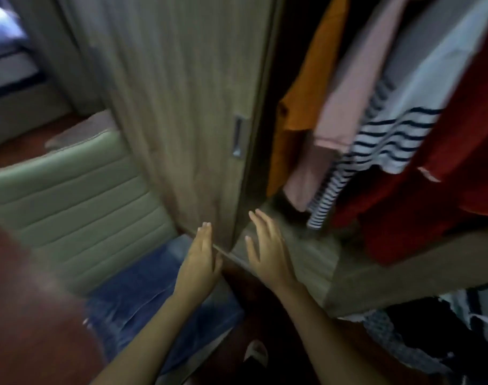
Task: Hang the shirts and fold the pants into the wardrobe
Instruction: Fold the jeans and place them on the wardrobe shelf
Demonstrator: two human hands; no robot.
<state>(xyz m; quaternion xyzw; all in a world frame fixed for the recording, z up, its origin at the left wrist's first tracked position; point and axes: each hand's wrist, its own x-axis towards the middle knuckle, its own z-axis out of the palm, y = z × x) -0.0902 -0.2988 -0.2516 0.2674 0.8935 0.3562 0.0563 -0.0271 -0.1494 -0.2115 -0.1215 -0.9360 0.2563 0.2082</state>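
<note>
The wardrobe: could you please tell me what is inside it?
An orange top, a pink top, a striped top and a red top hang above a wooden shelf; jumbled clothes lie beneath it. The door hides the left part.

A single wide-angle view, worn on the person's head, looks forward and steeply down from close range. Both forearms rise from the bottom edge to the left hand and right hand at lower centre. The wardrobe door fills the upper middle, hanging shirts the upper right, a green padded seat the left. The frame sits tilted and motion-blurred.
</note>
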